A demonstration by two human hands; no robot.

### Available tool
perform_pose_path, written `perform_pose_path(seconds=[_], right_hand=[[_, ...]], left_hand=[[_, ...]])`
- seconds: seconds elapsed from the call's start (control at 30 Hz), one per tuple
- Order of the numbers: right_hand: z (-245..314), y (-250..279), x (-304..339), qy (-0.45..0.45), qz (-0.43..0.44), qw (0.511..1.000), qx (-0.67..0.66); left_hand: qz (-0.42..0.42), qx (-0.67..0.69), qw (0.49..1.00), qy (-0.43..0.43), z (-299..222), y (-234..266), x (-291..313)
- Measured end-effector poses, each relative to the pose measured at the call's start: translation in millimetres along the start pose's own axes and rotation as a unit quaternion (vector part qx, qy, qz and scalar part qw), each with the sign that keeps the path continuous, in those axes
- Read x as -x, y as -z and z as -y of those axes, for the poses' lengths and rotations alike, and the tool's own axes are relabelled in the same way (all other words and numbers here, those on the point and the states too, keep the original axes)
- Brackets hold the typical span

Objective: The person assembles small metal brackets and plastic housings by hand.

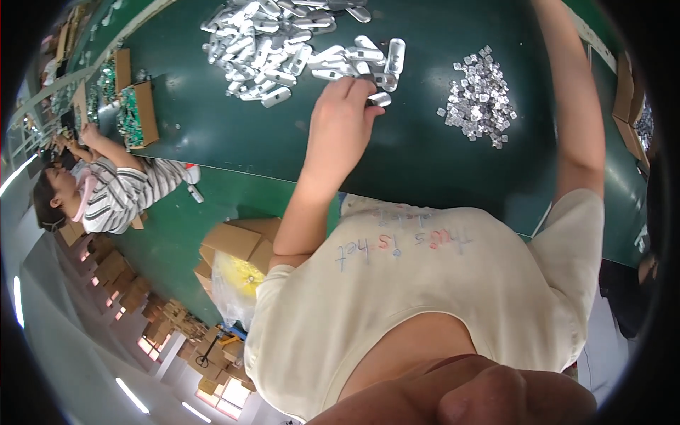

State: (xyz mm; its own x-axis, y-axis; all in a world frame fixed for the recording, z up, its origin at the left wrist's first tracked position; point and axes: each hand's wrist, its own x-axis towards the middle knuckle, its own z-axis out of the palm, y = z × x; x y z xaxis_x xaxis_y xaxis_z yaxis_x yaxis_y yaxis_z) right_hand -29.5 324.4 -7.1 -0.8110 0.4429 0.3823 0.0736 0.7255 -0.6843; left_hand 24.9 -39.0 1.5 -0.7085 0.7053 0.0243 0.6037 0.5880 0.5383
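Note:
My left hand (346,106) is closed at the near edge of a pile of silver oblong metal pieces (258,49), thumb and fingers pinched around one rounded silver piece (380,99). Most of that piece is hidden by the fingers. Just beyond the fingertips, another oblong piece (396,55) lies at the pile's right side. My right forearm (577,92) stretches far forward along the right side of the table, and its hand lies outside the picture. Between my arms sits a heap of small square, shiny metal parts (478,98).
The dark green table (283,142) carries both heaps. At left, open cardboard boxes (145,113) hold green parts, near another person (120,184) in a striped top. A carton (237,244) with a plastic liner stands on the floor. Another box (629,103) is at far right.

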Motion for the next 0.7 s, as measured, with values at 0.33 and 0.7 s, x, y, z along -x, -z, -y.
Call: perform_pose_path(seconds=[0.33, 0.7], right_hand=[[121, 18, 196, 0.096, 0.307, 0.946, 0.048], [119, 26, 193, -0.075, 0.291, 0.925, -0.231]], left_hand=[[0.097, -0.005, 0.995, -0.001, -3, 3, -19], [0.015, 0.343, 0.934, 0.096, -29, 15, -16]])
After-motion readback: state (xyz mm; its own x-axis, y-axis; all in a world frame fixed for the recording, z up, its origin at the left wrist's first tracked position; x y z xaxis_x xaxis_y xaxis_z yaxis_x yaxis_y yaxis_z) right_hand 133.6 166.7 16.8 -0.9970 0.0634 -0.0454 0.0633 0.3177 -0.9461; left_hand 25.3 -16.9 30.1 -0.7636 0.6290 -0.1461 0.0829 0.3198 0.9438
